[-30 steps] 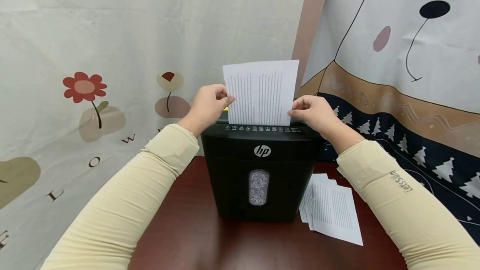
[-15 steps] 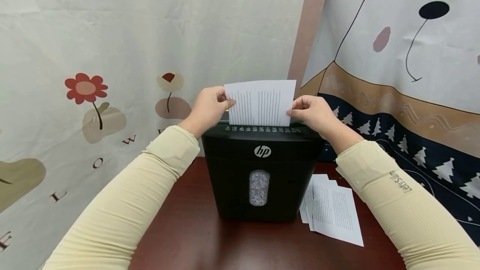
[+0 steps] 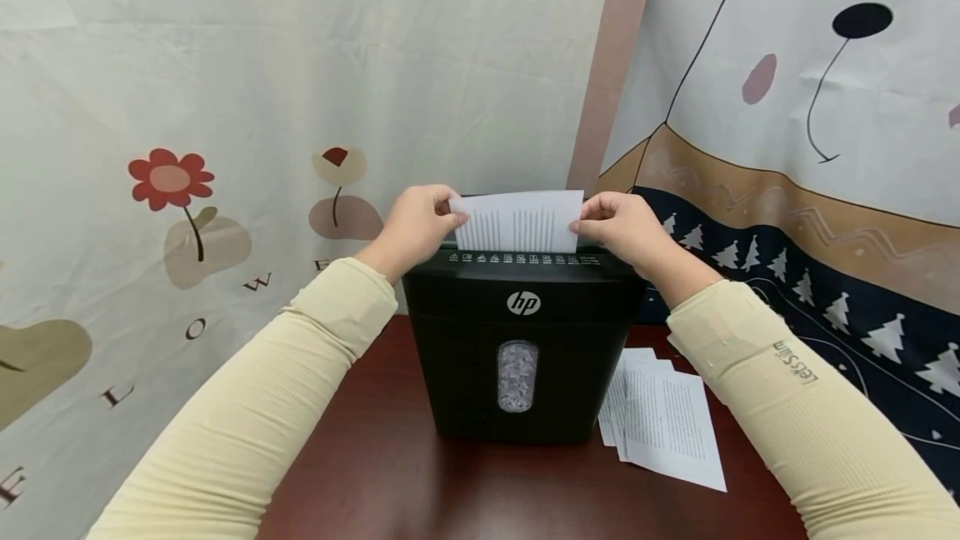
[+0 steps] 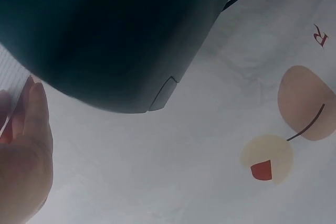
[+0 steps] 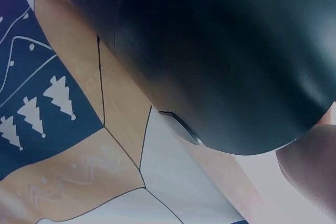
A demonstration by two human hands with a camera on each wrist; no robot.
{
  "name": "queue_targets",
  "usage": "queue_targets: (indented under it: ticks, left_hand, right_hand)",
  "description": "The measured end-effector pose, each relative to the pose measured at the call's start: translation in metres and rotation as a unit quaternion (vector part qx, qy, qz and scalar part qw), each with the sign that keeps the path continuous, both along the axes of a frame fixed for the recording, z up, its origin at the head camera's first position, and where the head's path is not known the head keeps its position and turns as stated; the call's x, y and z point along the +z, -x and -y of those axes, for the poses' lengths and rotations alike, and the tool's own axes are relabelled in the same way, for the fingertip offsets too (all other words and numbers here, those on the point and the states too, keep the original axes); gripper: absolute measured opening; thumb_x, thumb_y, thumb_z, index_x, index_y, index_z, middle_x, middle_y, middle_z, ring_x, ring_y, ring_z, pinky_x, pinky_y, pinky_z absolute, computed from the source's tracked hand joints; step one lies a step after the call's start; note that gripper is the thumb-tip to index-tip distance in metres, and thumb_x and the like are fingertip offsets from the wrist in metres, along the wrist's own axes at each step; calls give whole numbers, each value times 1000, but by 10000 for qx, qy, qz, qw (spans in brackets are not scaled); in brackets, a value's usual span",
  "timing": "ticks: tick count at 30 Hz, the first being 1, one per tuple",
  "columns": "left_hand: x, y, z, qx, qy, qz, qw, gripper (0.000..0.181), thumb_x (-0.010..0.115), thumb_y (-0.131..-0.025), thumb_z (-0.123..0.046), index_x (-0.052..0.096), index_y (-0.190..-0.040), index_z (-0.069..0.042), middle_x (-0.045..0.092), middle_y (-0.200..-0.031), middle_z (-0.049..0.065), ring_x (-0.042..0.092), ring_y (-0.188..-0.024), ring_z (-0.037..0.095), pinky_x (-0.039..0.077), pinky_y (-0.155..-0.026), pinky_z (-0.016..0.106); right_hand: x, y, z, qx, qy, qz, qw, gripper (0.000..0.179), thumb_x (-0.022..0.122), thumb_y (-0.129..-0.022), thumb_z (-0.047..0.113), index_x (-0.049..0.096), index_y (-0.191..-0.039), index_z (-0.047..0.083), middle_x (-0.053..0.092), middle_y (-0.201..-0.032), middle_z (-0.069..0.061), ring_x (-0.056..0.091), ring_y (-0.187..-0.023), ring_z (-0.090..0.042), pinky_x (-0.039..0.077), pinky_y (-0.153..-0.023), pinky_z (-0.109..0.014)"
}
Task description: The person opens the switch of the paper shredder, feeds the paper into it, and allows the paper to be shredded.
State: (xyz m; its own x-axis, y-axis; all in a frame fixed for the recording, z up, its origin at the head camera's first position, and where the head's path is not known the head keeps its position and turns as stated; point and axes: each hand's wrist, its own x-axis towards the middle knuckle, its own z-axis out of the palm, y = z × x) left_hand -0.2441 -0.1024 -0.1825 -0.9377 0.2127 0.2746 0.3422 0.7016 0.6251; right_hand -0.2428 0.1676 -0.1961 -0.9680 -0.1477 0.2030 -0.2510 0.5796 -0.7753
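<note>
A printed sheet of paper point(image 3: 517, 222) stands upright in the top slot of a black HP paper shredder point(image 3: 457, 357), with only its upper part showing. At the sheet's left edge, my left hand point(image 3: 416, 223) pinches the paper between thumb and fingers. My right hand point(image 3: 626, 227) pinches the opposite edge, just above the shredder's top. In the left wrist view the left hand point(image 4: 29, 150) shows at the frame's edge, close to the sheet. The right wrist view catches only part of the right hand point(image 5: 312, 166) beside the shredder's dark side point(image 5: 226, 66).
Several printed sheets point(image 3: 667, 419) lie overlapped on the dark red table point(image 3: 360, 457), right of the shredder. Paper shreds point(image 3: 517, 376) show through its front window. Behind stands a pale curtain point(image 3: 262, 65) with printed flowers; a patterned cloth point(image 3: 787, 148) hangs on the right.
The sheet has sunk steadily into the shredder's slot, so much less of it stands above. Both hands remain at its edges, almost in place; the left has dropped slightly.
</note>
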Motion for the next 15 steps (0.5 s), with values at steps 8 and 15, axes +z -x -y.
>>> queue_targets:
  ticks: [8,15]
  left_hand:
    - [-4,0,2,-15,-4,38,10000,16,59,-96,-10,66,-108,-2,62,-105,14,56,-102,27,47,-87,40]
    - [-6,0,3,-14,36,173,9998,11,59,-96,-8,66,-103,-2,64,-103,14,57,-101,27,47,-88,39]
  right_hand:
    - [-2,1,1,-37,-57,31,10000,19,64,-93,16,62,-101,-2,63,-106,-15,50,-96,-23,43,-83,-32]
    - [-4,1,3,-26,-154,51,9999,20,64,-93,15,64,-104,-1,63,-107,-15,51,-100,-25,44,-89,-37]
